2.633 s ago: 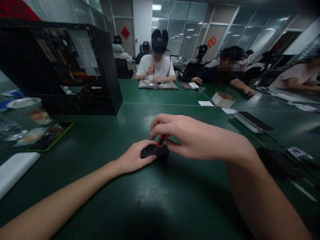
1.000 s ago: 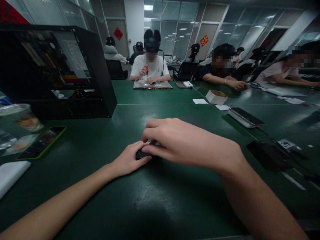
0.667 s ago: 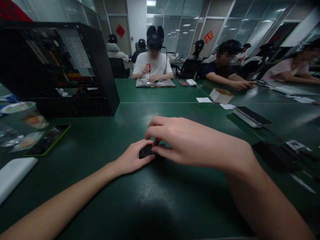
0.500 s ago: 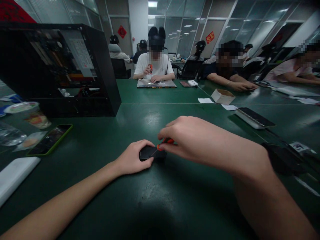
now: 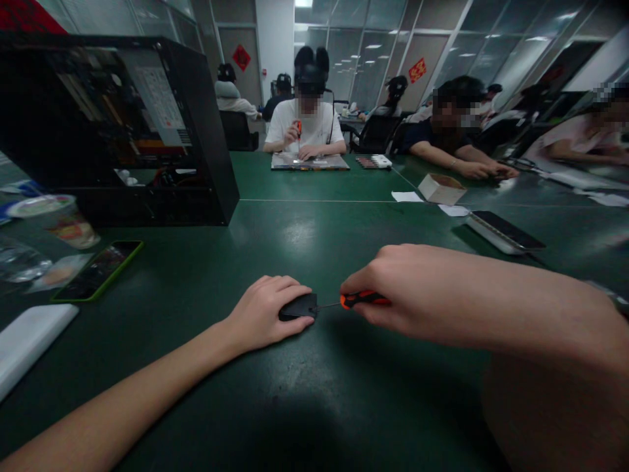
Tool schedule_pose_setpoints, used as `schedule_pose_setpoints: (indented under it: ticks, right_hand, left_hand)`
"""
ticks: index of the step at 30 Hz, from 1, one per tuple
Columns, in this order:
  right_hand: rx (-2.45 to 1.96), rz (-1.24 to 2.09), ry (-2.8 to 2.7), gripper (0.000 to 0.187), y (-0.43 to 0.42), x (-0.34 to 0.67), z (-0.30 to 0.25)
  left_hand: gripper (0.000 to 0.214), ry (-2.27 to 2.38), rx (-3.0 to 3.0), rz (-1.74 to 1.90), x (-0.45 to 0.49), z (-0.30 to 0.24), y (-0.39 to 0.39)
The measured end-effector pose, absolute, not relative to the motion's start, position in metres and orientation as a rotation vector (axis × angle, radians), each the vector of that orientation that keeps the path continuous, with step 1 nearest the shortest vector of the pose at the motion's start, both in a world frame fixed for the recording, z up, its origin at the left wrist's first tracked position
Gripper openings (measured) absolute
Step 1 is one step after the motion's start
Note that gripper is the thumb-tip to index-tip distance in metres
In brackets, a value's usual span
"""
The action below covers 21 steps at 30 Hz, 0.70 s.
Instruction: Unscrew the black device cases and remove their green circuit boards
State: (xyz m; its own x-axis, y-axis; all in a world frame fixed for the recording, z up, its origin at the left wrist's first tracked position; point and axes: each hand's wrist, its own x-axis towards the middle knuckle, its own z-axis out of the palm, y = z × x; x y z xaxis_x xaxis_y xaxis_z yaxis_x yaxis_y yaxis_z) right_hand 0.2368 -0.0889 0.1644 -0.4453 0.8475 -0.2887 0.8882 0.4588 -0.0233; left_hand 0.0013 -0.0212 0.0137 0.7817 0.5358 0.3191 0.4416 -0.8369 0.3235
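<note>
A small black computer mouse [image 5: 299, 307] lies on the green table. My left hand [image 5: 268, 311] is closed around it from the left, fingers along the far side and thumb along the near side. To its right, my right hand [image 5: 388, 288] grips the orange-and-black handle of a screwdriver [image 5: 361, 300]. The thin shaft points left and is nearly level, with its tip at the right end of the mouse. Whether the tip is inside or only touching I cannot tell. My left palm hides the mouse's left end.
An opened black computer case [image 5: 196, 131] stands at the back left. Near it are a plastic cup [image 5: 73, 223], a green-edged phone [image 5: 101, 270] and a white slab [image 5: 34, 344]. A small box [image 5: 442, 189] and a dark-topped device [image 5: 506, 231] lie right. A co-worker [image 5: 307, 121] sits opposite.
My right hand has moved right and lowered the screwdriver from over the mouse to a flatter angle at its right end. My left hand and the mouse have shifted slightly right.
</note>
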Motion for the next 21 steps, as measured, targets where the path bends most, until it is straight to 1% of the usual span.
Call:
schedule_pose_setpoints:
  ticks: [3,13,21]
  right_hand:
    - [1.495,-0.291,2.482,0.026,-0.086,0.239,0.166]
    - [1.376,-0.51,2.543,0.029,-0.077,0.231,0.166]
    - [1.449,-0.518,2.477,0.025,-0.075,0.244,0.169]
  left_hand:
    - [0.035,0.742,2.744,0.58,0.001,0.02,-0.02]
    - [0.035,0.753,2.603,0.522,0.003,0.025,-0.027]
    - [0.034,0.726,2.577,0.484,0.003,0.026,-0.024]
